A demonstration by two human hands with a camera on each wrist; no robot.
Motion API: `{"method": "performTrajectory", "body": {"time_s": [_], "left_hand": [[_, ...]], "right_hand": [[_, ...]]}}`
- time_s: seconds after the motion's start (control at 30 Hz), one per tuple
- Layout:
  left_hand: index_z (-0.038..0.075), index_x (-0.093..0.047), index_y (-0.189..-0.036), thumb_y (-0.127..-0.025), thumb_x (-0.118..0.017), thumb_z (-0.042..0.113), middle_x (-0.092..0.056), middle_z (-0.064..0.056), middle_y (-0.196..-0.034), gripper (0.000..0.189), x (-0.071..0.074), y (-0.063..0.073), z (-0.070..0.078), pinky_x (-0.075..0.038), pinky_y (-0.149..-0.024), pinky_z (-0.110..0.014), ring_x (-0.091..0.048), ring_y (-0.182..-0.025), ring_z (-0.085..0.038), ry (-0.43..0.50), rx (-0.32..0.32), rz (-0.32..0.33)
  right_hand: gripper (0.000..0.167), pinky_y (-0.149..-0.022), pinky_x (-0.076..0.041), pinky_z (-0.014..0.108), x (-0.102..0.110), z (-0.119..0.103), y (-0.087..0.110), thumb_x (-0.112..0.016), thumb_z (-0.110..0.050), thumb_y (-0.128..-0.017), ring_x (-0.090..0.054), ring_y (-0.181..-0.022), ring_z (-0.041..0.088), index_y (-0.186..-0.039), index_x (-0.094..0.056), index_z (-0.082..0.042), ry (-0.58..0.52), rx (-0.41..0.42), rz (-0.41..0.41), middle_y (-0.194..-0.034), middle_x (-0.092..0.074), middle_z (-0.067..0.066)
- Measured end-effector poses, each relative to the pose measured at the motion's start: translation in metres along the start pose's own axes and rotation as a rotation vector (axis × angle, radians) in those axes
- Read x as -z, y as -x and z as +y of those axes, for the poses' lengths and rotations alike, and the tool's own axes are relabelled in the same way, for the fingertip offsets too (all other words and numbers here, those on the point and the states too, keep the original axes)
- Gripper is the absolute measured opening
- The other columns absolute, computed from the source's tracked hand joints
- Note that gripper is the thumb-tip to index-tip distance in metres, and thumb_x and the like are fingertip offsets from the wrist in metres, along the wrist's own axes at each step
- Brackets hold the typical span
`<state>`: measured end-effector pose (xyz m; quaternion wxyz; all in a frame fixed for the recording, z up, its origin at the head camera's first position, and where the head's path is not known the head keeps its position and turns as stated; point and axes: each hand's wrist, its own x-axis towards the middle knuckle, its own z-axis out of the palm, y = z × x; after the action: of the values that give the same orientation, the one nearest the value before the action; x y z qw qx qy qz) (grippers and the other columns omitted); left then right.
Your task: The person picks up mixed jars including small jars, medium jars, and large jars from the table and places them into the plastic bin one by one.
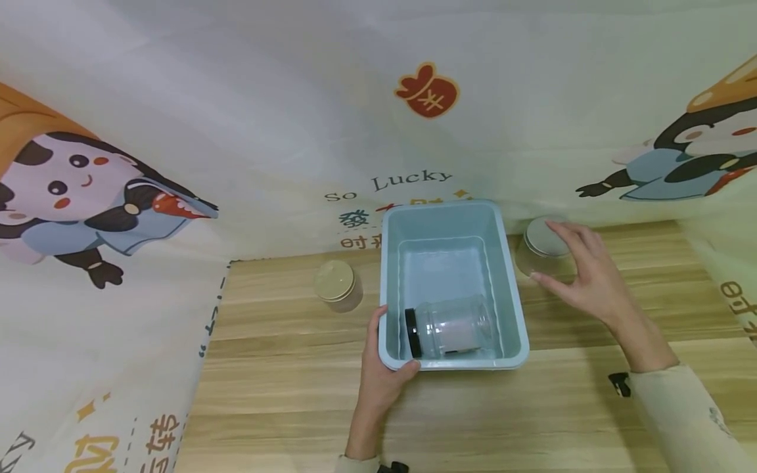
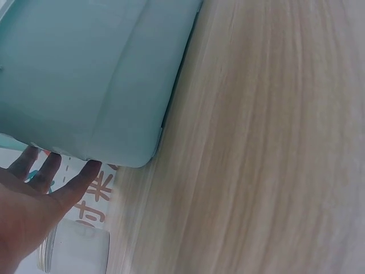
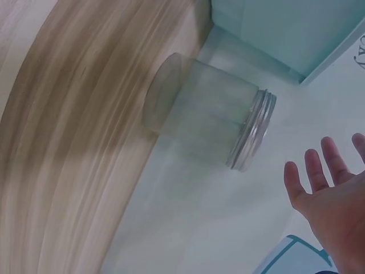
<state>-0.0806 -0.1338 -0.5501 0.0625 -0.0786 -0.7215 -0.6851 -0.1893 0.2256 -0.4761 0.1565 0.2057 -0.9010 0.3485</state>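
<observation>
A light-blue plastic bin (image 1: 511, 289) stands in the middle of the wooden table. My left hand (image 1: 381, 378) grips its near left corner, thumb over the front rim and fingers along the left side. Inside the bin, a clear plastic jar (image 1: 455, 326) with a black lid lies on its side at the near end. To the right of the bin, a clear jar (image 3: 205, 111) with a silver screw lid stands upright. My right hand (image 1: 585, 276) is beside that jar, thumb and fingers spread; the right wrist view shows the fingers straight and apart from it.
Left of the bin stands another clear jar (image 1: 335, 282) with a gold-toned lid. A printed cloth (image 1: 284, 131) with cartoon figures and lettering hangs behind the wooden table (image 1: 266, 387) and along its sides.
</observation>
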Motion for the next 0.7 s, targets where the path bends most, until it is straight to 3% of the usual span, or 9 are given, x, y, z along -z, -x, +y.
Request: {"method": "performTrajectory", "body": {"time_s": [0.33, 0.7], "left_hand": [[0.008, -0.029, -0.152, -0.071, -0.087, 0.04, -0.044, -0.025, -0.144, 0.105, -0.001, 0.001, 0.0, -0.045, -0.096, -0.04, -0.049, -0.119, -0.043, -0.001, 0.001, 0.007], [0.007, -0.029, -0.152, -0.071, -0.088, 0.025, -0.044, -0.024, -0.145, 0.102, 0.001, -0.001, -0.001, -0.044, -0.096, -0.043, -0.048, -0.119, -0.043, -0.004, 0.006, -0.003]], "right_hand": [[0.088, -0.095, -0.034, 0.066, 0.005, 0.007, 0.001, -0.084, -0.024, -0.073, -0.039, -0.125, 0.047, -0.15, -0.042, -0.013, 0.002, -0.041, 0.015, -0.14, -0.044, 0.025], [0.087, -0.095, -0.033, 0.067, 0.005, 0.013, 0.003, -0.082, -0.023, -0.074, -0.039, -0.125, 0.048, -0.15, -0.042, -0.012, 0.002, -0.033, 0.031, -0.139, -0.043, 0.026]]}}
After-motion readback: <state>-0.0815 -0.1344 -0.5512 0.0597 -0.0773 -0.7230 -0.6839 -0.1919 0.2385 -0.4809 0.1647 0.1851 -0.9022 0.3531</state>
